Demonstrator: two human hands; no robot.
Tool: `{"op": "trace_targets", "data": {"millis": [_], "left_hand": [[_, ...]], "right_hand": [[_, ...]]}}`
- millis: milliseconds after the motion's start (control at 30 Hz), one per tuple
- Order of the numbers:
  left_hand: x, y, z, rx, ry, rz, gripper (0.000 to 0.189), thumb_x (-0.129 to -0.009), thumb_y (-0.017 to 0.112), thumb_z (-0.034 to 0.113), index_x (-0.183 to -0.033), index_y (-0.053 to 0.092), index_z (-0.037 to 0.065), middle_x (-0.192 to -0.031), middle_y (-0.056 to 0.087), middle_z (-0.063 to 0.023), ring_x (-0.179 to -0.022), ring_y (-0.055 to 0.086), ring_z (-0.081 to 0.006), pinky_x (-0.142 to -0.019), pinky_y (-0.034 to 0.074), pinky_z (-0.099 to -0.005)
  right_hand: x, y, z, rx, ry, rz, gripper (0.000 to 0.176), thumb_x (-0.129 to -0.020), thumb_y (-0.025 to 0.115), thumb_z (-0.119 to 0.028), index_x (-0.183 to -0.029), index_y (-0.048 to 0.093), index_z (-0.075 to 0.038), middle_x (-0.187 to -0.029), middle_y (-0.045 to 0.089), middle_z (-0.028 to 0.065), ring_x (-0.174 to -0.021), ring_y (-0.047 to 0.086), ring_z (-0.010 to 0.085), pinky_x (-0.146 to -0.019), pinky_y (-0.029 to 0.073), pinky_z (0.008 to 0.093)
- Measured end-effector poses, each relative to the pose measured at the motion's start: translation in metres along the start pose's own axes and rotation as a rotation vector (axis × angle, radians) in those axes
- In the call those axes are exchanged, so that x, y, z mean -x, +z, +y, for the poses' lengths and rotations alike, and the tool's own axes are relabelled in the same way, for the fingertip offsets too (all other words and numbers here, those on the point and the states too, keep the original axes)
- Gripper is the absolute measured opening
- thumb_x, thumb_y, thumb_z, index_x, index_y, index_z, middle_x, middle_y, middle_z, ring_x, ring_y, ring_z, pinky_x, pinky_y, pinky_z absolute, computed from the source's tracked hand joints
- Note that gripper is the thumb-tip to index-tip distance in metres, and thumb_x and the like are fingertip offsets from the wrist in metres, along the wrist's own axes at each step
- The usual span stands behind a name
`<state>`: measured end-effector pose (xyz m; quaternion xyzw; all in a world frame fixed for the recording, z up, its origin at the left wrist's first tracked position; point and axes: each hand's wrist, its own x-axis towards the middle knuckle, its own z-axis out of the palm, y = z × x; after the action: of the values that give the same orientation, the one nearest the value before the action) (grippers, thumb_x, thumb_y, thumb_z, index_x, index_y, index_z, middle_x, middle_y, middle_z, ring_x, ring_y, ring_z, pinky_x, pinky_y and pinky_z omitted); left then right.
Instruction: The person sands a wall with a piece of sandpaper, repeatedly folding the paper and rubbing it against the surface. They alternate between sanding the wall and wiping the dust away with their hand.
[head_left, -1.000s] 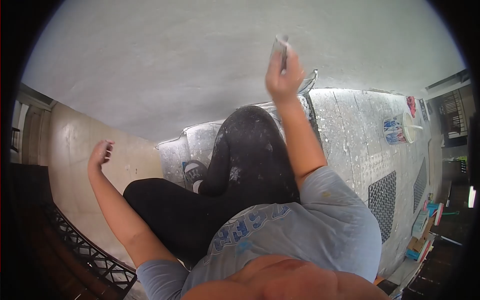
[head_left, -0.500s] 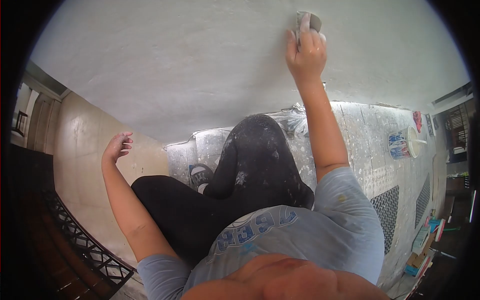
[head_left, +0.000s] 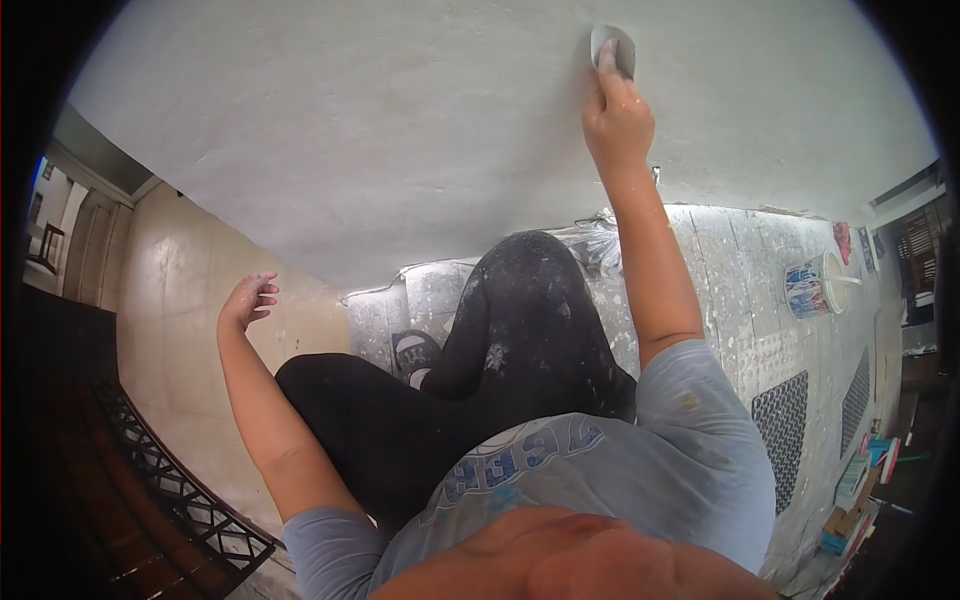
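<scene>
My right hand [head_left: 619, 122] is raised against the pale, plastered wall [head_left: 380, 130]. Its fingers press a small, curved grey sheet, which looks like sandpaper [head_left: 626, 58], onto the surface. White dust coats those fingertips. My left hand [head_left: 247, 299] hangs in the air at the left, away from the wall, with its dusty fingers loosely spread and nothing in them. Both of my knees, in black trousers [head_left: 520, 310], are bent below the wall.
A paint-smeared bucket [head_left: 808, 288] stands on the spattered floor tiles [head_left: 715, 260] at the right. Crumpled plastic [head_left: 598, 246] lies along the wall's foot. Dark mats [head_left: 780, 430] and several boxes [head_left: 852, 482] are further right. A dark metal lattice [head_left: 170, 480] edges the lower left.
My right hand has turned and slid slightly down with the sandpaper, showing more of its grey face. The view has shifted a little; my left hand stays raised and free.
</scene>
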<state>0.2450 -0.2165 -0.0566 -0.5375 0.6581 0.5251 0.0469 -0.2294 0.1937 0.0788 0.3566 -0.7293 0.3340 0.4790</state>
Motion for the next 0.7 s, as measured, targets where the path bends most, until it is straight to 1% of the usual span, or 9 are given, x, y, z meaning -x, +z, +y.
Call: {"op": "trace_targets", "data": {"millis": [67,167,267,300,367,433,500,600,700], "left_hand": [[-0.003,-0.001,0.001,0.002,0.003,-0.004,0.036,-0.097,0.053,0.039,-0.128,0.063,0.023,-0.104,0.063,0.0029,-0.089,0.06,-0.0132,-0.085,0.049,-0.0374],[-0.005,0.002,-0.004,-0.013,0.001,-0.026,0.036,-0.098,0.053,0.041,-0.128,0.062,0.023,-0.104,0.064,0.0027,-0.089,0.06,-0.0134,-0.085,0.049,-0.0375],[-0.005,0.0,-0.005,-0.005,0.004,-0.023,0.036,-0.099,0.052,0.041,-0.128,0.062,0.024,-0.105,0.064,0.0026,-0.09,0.06,-0.0135,-0.085,0.049,-0.0374],[-0.005,-0.002,-0.005,0.002,0.005,-0.019,0.036,-0.099,0.052,0.042,-0.128,0.062,0.024,-0.105,0.064,0.0026,-0.09,0.06,-0.0136,-0.085,0.049,-0.0374],[-0.004,-0.005,-0.01,0.032,0.013,0.002,0.036,-0.098,0.054,0.044,-0.127,0.062,0.024,-0.1,0.063,0.0044,-0.085,0.06,-0.0115,-0.08,0.049,-0.0354],[-0.006,-0.005,-0.01,0.05,0.022,0.012,0.037,-0.098,0.054,0.046,-0.127,0.062,0.024,-0.098,0.063,0.0052,-0.083,0.06,-0.0106,-0.077,0.049,-0.0344],[-0.006,-0.003,-0.009,0.039,0.022,0.007,0.038,-0.099,0.054,0.047,-0.128,0.062,0.024,-0.099,0.063,0.005,-0.084,0.06,-0.0107,-0.078,0.049,-0.0345],[-0.006,-0.002,-0.007,0.02,0.015,-0.015,0.039,-0.1,0.05,0.044,-0.132,0.06,0.024,-0.106,0.064,0.0033,-0.09,0.06,-0.0128,-0.083,0.048,-0.0366],[-0.01,-0.005,-0.01,0.016,0.0,-0.022,0.041,-0.101,0.049,0.045,-0.134,0.059,0.023,-0.106,0.064,0.003,-0.09,0.06,-0.0131,-0.083,0.048,-0.0368]], "right_hand": [[-0.02,-0.006,-0.002,0.04,0.018,-0.028,0.04,-0.092,0.063,-0.011,-0.132,0.065,-0.013,-0.082,0.069,0.0164,-0.071,0.066,0.0398,-0.059,0.052,0.045],[-0.067,-0.023,-0.01,-0.071,-0.055,0.061,0.024,-0.098,0.057,-0.011,-0.116,0.07,-0.002,-0.081,0.065,0.0249,-0.07,0.064,0.0427,-0.057,0.047,0.0476],[-0.045,-0.011,0.0,0.014,-0.013,-0.029,0.04,-0.092,0.062,-0.009,-0.131,0.065,-0.012,-0.079,0.067,0.0183,-0.067,0.064,0.0409,-0.059,0.051,0.0472],[-0.027,-0.007,-0.002,-0.01,0.0,-0.002,0.038,-0.092,0.062,-0.01,-0.13,0.066,-0.012,-0.076,0.065,0.0198,-0.065,0.063,0.0421,-0.057,0.049,0.0477],[0.021,0.011,0.007,-0.092,0.011,0.039,0.038,-0.089,0.062,-0.01,-0.126,0.067,-0.012,-0.072,0.065,0.0183,-0.061,0.062,0.0412,-0.053,0.047,0.0485],[0.023,0.016,0.009,-0.117,0.012,0.051,0.039,-0.087,0.062,-0.009,-0.125,0.067,-0.013,-0.069,0.064,0.0178,-0.058,0.061,0.0409,-0.05,0.046,0.0487],[0.008,0.009,0.001,-0.077,0.021,0.023,0.042,-0.087,0.062,-0.008,-0.128,0.066,-0.013,-0.069,0.064,0.0183,-0.057,0.061,0.0411,-0.048,0.046,0.0484],[-0.057,-0.014,-0.01,0.013,0.106,-0.066,0.041,-0.093,0.06,-0.009,-0.134,0.064,-0.015,-0.081,0.068,0.0215,-0.069,0.065,0.0442,-0.058,0.051,0.0478],[-0.107,-0.036,-0.023,-0.123,0.12,-0.004,0.026,-0.097,0.057,-0.011,-0.118,0.069,-0.002,-0.081,0.065,0.027,-0.07,0.065,0.0437,-0.059,0.048,0.0488]]}}
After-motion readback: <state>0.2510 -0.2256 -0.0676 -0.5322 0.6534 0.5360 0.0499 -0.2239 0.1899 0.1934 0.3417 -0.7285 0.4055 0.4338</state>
